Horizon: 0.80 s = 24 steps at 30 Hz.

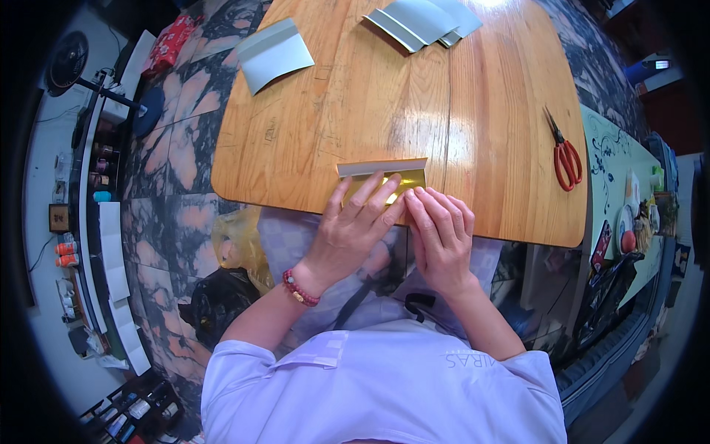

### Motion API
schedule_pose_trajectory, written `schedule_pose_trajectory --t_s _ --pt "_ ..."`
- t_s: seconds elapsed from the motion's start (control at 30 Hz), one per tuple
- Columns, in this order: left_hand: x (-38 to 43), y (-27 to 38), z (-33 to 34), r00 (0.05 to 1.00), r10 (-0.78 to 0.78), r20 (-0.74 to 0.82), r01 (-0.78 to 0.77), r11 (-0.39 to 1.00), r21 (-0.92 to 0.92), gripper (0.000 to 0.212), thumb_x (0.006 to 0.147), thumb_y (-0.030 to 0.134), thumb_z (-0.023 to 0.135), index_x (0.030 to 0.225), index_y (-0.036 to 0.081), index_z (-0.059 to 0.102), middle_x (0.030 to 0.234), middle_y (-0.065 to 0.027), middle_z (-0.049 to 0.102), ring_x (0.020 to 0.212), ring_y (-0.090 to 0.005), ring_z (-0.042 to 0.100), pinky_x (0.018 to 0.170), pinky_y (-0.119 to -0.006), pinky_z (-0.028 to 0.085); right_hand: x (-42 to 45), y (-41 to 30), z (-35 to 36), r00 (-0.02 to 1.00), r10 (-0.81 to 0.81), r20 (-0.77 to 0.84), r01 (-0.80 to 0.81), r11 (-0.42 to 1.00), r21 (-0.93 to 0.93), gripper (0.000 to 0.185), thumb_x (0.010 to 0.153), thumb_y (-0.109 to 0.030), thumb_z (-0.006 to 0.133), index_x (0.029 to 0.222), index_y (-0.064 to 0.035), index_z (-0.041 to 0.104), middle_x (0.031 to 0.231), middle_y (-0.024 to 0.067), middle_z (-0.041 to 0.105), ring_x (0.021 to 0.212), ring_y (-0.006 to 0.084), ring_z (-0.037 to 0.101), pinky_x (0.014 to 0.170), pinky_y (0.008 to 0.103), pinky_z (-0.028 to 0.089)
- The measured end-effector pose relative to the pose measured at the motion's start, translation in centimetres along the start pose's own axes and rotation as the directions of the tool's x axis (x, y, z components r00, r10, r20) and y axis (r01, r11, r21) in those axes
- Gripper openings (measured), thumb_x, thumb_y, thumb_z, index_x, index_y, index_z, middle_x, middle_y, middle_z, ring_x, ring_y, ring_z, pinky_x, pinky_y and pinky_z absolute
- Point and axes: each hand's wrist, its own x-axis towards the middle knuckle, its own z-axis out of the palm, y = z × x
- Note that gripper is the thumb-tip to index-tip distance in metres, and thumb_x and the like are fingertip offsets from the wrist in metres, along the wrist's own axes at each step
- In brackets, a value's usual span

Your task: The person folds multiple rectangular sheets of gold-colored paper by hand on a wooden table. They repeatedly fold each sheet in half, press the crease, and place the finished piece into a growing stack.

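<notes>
A gold foil sheet lies at the near edge of the wooden table, its far side folded up into a pale strip. My left hand rests palm down over it, fingers spread on the foil. A dark red beaded bracelet circles the left wrist. At the sheet's near right corner, my right hand has its fingers bunched together, the tips gripping the edge and touching the left forefinger. The sheet's near edge is hidden under both hands.
A single folded pale sheet lies far left on the wooden table; several more folded sheets overlap at the far side. Red-handled scissors lie near the right edge. Plastic bags sit on the floor at left.
</notes>
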Motion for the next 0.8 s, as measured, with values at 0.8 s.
schedule_pose_trajectory --t_s 0.8 --pt "0.2 -0.1 -0.5 0.998 0.021 0.052 -0.024 0.997 0.067 0.061 0.1 0.022 0.064 0.161 0.022 0.059 0.165 -0.0034 0.053 0.157 -0.0224 0.047 0.13 -0.054 0.038 7.9 4.1 0.2 0.916 0.344 0.206 -0.401 0.783 0.476 0.006 0.099 -0.005 0.076 0.104 -0.0038 0.078 0.091 0.0113 0.069 0.078 0.0258 0.069 0.069 0.037 0.054"
